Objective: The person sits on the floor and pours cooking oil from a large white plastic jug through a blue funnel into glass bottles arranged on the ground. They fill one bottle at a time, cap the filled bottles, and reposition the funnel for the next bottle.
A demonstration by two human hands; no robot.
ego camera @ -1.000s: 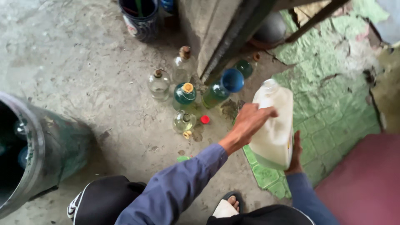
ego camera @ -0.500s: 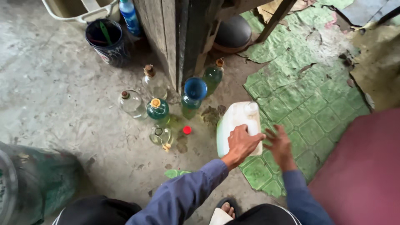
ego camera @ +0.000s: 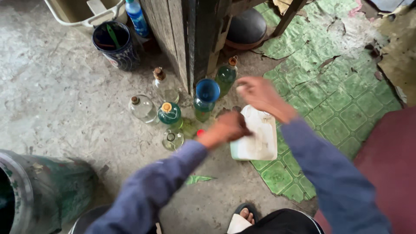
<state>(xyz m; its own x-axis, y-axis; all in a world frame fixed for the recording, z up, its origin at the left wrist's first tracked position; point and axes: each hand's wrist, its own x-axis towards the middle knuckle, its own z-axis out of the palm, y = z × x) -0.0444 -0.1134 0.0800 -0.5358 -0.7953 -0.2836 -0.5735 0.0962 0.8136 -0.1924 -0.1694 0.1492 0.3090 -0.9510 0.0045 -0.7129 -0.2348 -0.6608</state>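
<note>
Now right hand off jerrycan.

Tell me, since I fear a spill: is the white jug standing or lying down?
Standing: the white jug rests on its base on the floor, mouth up, left hand on it.

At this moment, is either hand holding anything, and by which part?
The left hand rests on the white jerrycan at its upper left edge; a closed grip cannot be told. The right hand hangs above it, apparently holding nothing.

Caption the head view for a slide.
Left hand on a white plastic jerrycan, right hand raised above it, beside glass bottles.
</note>
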